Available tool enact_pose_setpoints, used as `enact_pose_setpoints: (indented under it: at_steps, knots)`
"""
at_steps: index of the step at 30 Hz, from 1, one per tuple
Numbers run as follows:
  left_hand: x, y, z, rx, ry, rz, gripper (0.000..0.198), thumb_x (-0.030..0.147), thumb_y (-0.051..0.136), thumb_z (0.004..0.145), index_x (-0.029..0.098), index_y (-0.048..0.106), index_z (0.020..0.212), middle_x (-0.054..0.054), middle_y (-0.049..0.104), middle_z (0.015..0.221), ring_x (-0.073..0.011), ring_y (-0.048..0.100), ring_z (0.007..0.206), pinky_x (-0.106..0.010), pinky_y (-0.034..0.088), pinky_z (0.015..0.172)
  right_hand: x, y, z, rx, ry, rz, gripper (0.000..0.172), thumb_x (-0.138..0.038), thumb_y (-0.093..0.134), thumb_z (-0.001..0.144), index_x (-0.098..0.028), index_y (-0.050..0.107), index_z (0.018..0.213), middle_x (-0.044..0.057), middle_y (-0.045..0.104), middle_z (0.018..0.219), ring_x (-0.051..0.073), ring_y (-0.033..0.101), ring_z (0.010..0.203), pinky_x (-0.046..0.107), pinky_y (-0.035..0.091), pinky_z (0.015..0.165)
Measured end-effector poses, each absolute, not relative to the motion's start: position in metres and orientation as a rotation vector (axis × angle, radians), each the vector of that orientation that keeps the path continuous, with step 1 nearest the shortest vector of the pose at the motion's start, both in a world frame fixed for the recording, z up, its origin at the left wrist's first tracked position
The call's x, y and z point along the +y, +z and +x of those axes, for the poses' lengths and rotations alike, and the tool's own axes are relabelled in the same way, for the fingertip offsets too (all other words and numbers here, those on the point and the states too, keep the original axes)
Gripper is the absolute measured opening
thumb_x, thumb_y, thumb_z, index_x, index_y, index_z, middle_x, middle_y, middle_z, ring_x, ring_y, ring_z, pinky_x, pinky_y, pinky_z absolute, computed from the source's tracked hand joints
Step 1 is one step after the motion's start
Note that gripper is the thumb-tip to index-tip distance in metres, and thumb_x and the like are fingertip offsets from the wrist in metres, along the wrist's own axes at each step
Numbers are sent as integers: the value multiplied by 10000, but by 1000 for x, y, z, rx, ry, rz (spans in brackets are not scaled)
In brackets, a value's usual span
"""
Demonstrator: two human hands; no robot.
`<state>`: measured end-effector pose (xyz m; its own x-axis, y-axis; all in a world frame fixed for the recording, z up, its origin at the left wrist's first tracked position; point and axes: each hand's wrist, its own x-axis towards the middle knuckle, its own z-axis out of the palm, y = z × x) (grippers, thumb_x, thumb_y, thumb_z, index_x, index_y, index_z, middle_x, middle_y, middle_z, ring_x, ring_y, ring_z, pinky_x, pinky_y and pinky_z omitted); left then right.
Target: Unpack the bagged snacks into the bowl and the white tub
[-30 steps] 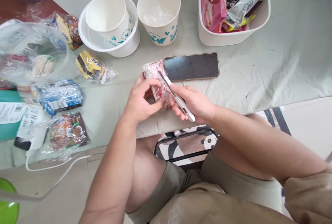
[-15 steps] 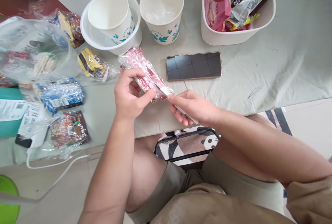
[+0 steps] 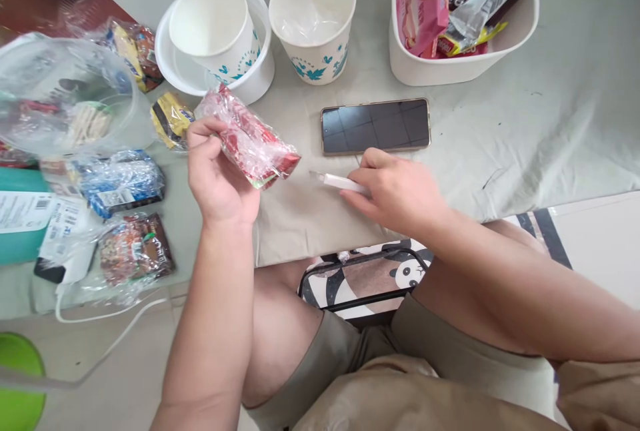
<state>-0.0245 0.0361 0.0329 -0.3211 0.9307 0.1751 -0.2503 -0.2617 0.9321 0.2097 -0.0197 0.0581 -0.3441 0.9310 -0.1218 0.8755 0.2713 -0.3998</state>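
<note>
Crinkled clear plastic covers a red snack packet (image 3: pixel 253 141), tilted in front of the white bowl. My left hand (image 3: pixel 217 174) grips its left side, thumb hidden behind it. My right hand (image 3: pixel 400 188) is closed round a slim white utility knife (image 3: pixel 343 182), its blade end pointing left towards the packet without touching it. Just beyond the right hand, a dark-screened phone (image 3: pixel 376 126) lies on the cloth. A yellow wrapped snack (image 3: pixel 170 118) lies partly behind my left hand.
A paper cup (image 3: pixel 313 31) stands beside a white bowl (image 3: pixel 263 78) holding another cup. A white bin (image 3: pixel 463 70) of snack packs is at the back right. Wrapped snacks, a clear tub (image 3: pixel 115 78) and a white cable (image 3: pixel 110 318) are at the left.
My left hand has drawn the packet left and tilted it up. My right hand has turned over and moved right, so the knife is now apart from the packet.
</note>
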Motion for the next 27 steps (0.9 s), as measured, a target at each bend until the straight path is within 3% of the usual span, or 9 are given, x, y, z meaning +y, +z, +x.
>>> enact_pose_setpoints:
  at_steps: [3,7,9,13,17,22,27]
  knots:
    - [32,33,-17,1097,1660,1066,203,258,716,703,267,550,820,-19,606,868,-211,608,848,-341,518,748,-21,50,211,-2407,443,-1630,279,-359,608,967,-162,745,1110,121,693,995,264,619,913,362,412,718]
    - [25,25,-8,1009,1546,1197,355,289,801,752,322,620,1055,-11,685,1024,-207,640,904,-334,540,794,-23,42,209,-2163,515,-1256,550,-548,607,958,-148,604,1336,118,675,1054,267,613,962,404,506,855]
    - [21,19,-7,989,1443,1286,531,380,845,766,381,572,1222,-17,698,1142,-219,670,927,-349,556,785,-24,40,206,-2071,601,-1127,501,-540,608,963,-169,596,1300,107,668,1072,242,611,951,383,519,843]
    - [20,8,-9,1006,1366,1416,790,496,860,775,494,401,1418,-17,682,1222,-231,703,975,-369,572,784,-26,39,199,-1981,561,-1101,82,-226,577,965,-219,643,1012,62,688,1000,190,618,889,343,497,816]
    - [28,3,-13,1087,1423,1262,847,398,843,792,503,312,1443,7,694,1161,-193,686,901,-355,553,782,-28,41,198,-2003,506,-946,110,-154,559,966,-237,606,911,45,746,1058,184,677,984,351,496,888]
    - [40,-2,-22,1112,1635,1194,705,347,823,790,431,384,1335,49,714,1140,-163,674,919,-349,526,883,-31,40,199,-2071,419,-775,125,-147,540,955,-256,589,919,8,781,1077,197,677,1087,375,463,900]
    - [39,0,-30,1096,1558,1103,731,333,816,756,431,388,1340,66,720,1136,-144,681,870,-329,519,784,-30,44,202,-2160,465,-547,94,-175,525,880,-251,571,849,-34,768,872,201,655,898,407,406,807]
